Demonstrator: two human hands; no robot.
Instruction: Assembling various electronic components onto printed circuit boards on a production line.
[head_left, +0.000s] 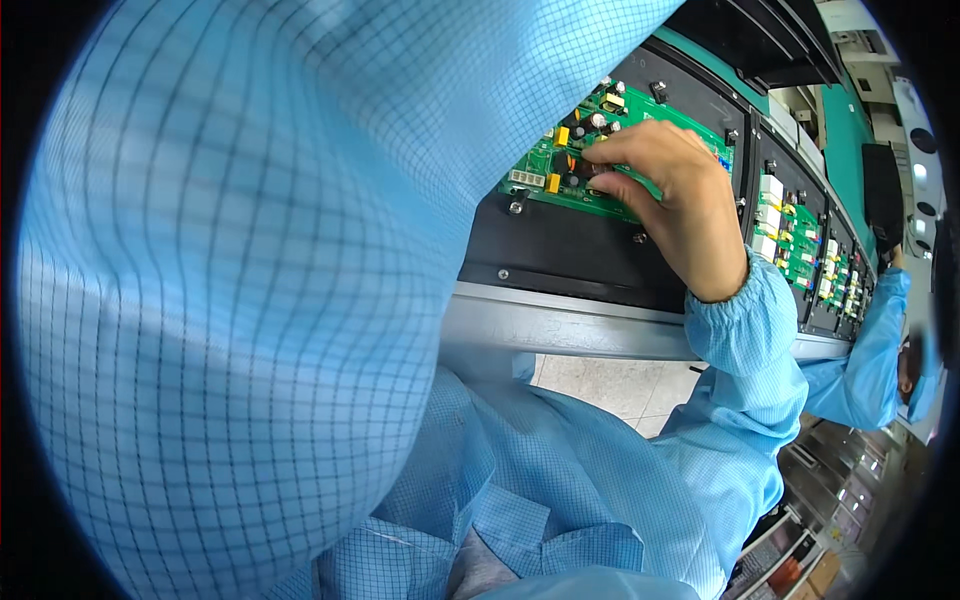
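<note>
My right hand point(690, 200) reaches over a green circuit board point(655, 108), thumb and forefinger pinched around a small dark component point(592, 168) that stands on it. The fingertips partly cover this piece, so its exact kind is unclear. Close by on the board are a white multi-pin connector point(527, 178), yellow block-shaped parts point(553, 183) and several round capacitors. A black carrier plate point(560, 255) with clips holds the board. The blue checked sleeve point(300, 230) of my left arm fills the left side and hides part of the board; my left hand does not show.
A metal rail point(570, 320) runs along the near side of the carrier. Further right, more carriers hold populated green boards point(800, 245). Beyond lies a teal surface point(850, 130), with a black object point(770, 40) at the top. Another person's sleeve point(860, 370) reaches in at the far right.
</note>
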